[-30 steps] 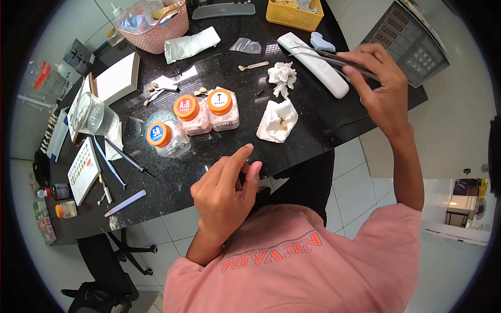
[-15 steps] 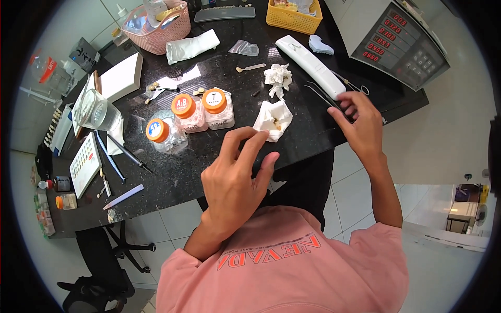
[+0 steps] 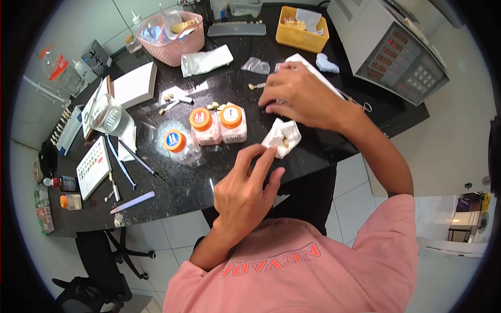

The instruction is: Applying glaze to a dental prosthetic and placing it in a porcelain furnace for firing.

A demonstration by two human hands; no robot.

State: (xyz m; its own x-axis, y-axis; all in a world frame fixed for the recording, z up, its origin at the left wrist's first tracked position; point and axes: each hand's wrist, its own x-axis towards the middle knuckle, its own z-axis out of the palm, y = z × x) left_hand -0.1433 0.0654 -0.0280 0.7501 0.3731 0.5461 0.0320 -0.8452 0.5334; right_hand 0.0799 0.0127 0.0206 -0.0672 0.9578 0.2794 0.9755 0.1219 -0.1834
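My left hand (image 3: 245,193) is open, fingers bent and apart, with the index fingertip at the near edge of a folded white tissue (image 3: 288,130) holding small brownish bits. My right hand (image 3: 295,96) is curled above it, where a crumpled tissue was seen earlier; what its fingers hold is hidden. Three clear jars with orange lids (image 3: 230,117) stand left of the tissue. Beyond my right hand lie a long white device (image 3: 318,73), partly hidden, and metal scissor-like handles (image 3: 365,107).
A pink basket (image 3: 156,49), yellow basket (image 3: 297,41) and control-panel machine (image 3: 396,65) line the back and right of the black counter (image 3: 182,203). A glass of water (image 3: 107,122), shade board (image 3: 93,172) and pen-like tools (image 3: 141,159) sit left. A black chair (image 3: 96,261) is below.
My right hand has let go of the dark tweezers and moved left to the crumpled tissue. My left hand has moved up and right to the folded tissue.
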